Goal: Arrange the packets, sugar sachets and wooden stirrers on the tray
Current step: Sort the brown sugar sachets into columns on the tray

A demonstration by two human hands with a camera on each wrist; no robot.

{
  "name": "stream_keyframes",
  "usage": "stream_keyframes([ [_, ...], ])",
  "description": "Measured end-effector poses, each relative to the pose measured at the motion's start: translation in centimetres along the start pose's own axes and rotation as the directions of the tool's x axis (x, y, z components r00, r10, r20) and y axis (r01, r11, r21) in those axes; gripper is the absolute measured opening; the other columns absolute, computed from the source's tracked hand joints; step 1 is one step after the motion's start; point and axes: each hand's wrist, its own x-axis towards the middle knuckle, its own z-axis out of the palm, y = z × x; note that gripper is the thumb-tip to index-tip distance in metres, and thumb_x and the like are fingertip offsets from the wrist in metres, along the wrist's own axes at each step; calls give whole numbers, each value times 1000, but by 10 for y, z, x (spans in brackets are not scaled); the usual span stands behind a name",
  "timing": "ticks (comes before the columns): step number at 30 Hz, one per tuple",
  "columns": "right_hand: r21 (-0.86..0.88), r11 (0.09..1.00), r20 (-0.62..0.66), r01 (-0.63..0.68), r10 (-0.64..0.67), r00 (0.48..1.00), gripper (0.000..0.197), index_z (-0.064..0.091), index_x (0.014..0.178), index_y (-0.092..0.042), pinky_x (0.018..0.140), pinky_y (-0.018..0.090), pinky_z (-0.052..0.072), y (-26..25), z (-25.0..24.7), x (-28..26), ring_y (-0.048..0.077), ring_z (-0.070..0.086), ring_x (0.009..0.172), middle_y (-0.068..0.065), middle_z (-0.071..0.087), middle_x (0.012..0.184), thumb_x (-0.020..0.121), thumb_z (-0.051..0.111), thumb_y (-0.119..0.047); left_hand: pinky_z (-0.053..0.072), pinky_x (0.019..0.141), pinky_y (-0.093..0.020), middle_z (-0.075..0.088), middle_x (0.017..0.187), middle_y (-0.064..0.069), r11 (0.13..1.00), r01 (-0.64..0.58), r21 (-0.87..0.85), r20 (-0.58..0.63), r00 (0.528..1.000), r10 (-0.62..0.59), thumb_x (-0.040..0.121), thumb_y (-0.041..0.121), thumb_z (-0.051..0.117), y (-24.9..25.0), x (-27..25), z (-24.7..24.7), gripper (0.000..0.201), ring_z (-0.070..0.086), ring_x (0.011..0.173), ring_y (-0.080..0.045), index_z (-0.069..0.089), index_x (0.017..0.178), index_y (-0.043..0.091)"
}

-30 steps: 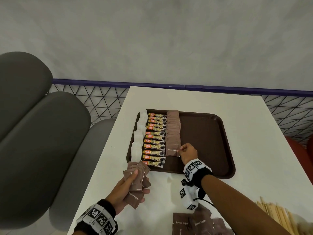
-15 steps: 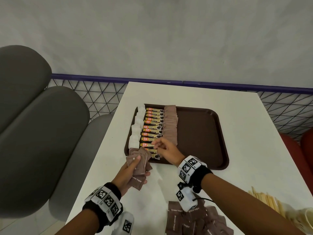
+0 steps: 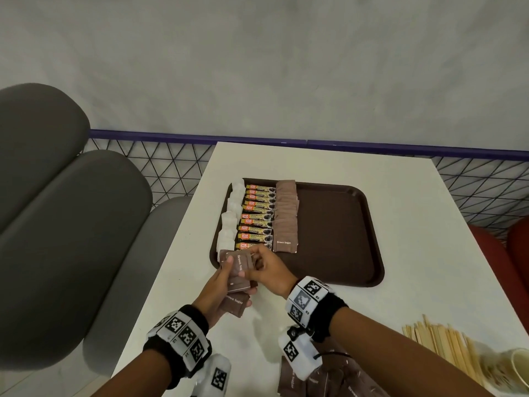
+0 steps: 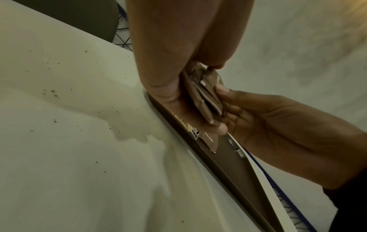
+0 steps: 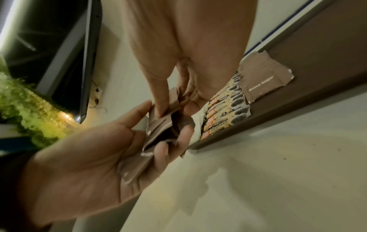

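Over the near left corner of the dark brown rectangular plastic tray (image 3: 343,239), the left hand (image 3: 221,287) has its grip clamped on a fanned bundle of brown paper sugar sachets (image 3: 239,270). The right hand (image 3: 270,269) pinches the top sachet of that bundle between thumb and fingers. On the tray lie rows of white sachets (image 3: 230,222), orange-and-black coffee packets (image 3: 257,216) and brown sachets (image 3: 286,216). Pale wooden stirrers (image 3: 440,348) rest on the white desk (image 3: 415,224), right.

Stirrers (image 3: 446,351), cup (image 3: 519,365) cut off at frame edge.
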Motion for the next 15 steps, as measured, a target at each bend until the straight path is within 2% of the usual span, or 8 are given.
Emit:
stream_keyframes([
  [2, 58, 998, -7, -6, 6, 1000, 34, 49, 101, -17, 69, 19, 48, -1, -3, 2, 9, 55, 80, -4, 56, 88, 78, 68, 0, 52, 56, -33, 66, 94, -19, 1000, 2, -11, 2, 1000, -2, 95, 50, 35, 0, -1, -2, 50, 63, 76, -24, 56, 123, 14],
  [7, 97, 995, -12, -3, 4, 1000, 30, 54, 89, -24, 56, 12, 45, -1, -11, 2, 7, 56, 75, -4, 58, 85, 81, 64, 3, 53, 57, -34, 66, 103, -25, 1000, -16, -24, 11, 1000, 16, 86, 46, 50, -1, -2, -2, 49, 64, 81, -26, 56, 123, 14],
  [12, 187, 980, -14, -62, 65, 998, 23, 56, 90, -13, 50, 14, 46, 1, -20, 1, 2, 59, 58, -1, 58, 78, 82, 61, 7, 53, 56, -32, 69, 98, -19, 998, -24, -61, 19, 999, 26, 93, 31, 49, -4, -1, 0, 32, 66, 76, -25, 58, 118, 14],
  [15, 175, 980, -52, -99, 109, 993, 18, 55, 97, -7, 49, 16, 47, 2, -26, 1, 12, 56, 61, 2, 58, 77, 84, 59, 5, 54, 55, -31, 70, 91, -16, 998, -20, -56, -8, 1000, 19, 94, 26, 49, -5, 1, -1, 26, 68, 73, -25, 59, 114, 13],
])
